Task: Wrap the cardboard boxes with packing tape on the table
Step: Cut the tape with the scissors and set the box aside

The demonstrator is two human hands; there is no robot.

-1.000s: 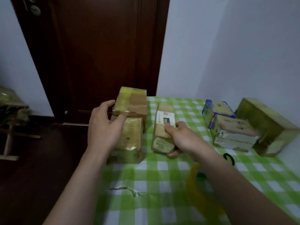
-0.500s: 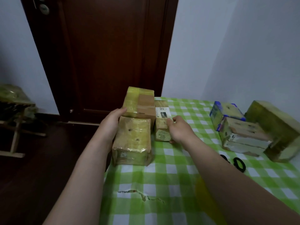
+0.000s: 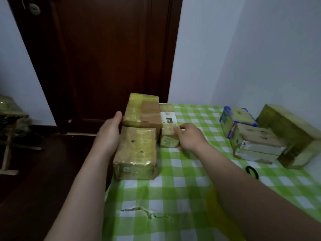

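Found narrow box (image 3: pixel 168 126) flat at far-L of table (image 3: pixel 182 188), long axis running away fwd, right against far taped box (image 3: pixel 142 110); R hand (image 3: pixel 190 139) nearest, fingertips loose on its R edge, grip unclear; L hand (image 3: pixel 111 134) flat vs near taped box (image 3: pixel 136 153); 1 s ago was tilted, apart.

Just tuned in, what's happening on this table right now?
A person seems to be lining up three taped cardboard boxes at the far left corner of the table. The left hand lies flat against the left side of the near box, its fingertips by the taller box behind. The right hand touches the narrow labelled box from the right; grip or push, I cannot tell. More boxes sit by the right wall. Neither hand holds tape.
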